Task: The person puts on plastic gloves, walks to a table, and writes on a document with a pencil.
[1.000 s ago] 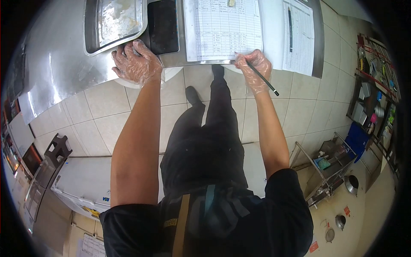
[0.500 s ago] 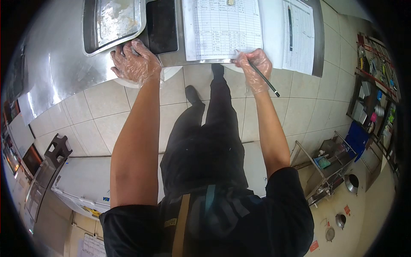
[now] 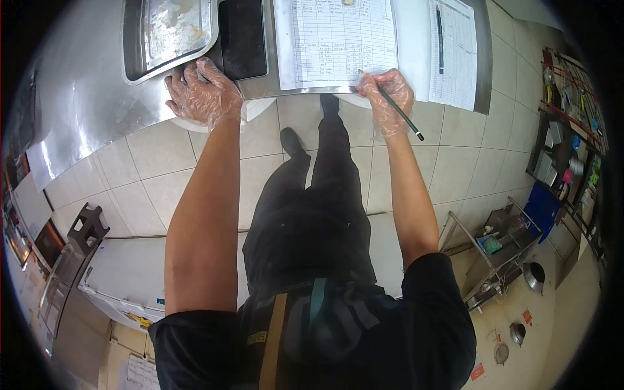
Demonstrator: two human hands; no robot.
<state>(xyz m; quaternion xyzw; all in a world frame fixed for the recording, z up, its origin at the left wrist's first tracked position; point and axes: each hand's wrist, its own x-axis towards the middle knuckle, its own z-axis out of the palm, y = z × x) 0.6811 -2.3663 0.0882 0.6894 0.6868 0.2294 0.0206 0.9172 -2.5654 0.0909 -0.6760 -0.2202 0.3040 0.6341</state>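
My right hand [image 3: 390, 101], in a clear plastic glove, grips a dark pencil [image 3: 407, 119] with its tip at the lower edge of a ruled sheet [image 3: 335, 65] filled with handwritten rows. Also gloved, my left hand [image 3: 203, 92] rests on the metal table's front edge with fingers spread. Its fingertips are right at the corner of a metal tray [image 3: 133, 77]. Just beside that hand lies a dark phone [image 3: 243, 40], between the tray and the sheet.
A second paper sheet [image 3: 453, 71] with another pencil [image 3: 441, 42] on it lies at the table's right end. The steel table [image 3: 84, 84] ends just beyond my wrists. Behind me stand a white chest [image 3: 123, 270], a brown stool [image 3: 88, 229] and a metal rack [image 3: 500, 250].
The view has shifted slightly, so the tray, phone and sheet sit a little higher. My right hand tilts the pencil a bit differently at the sheet's edge; my left hand stays at the tray.
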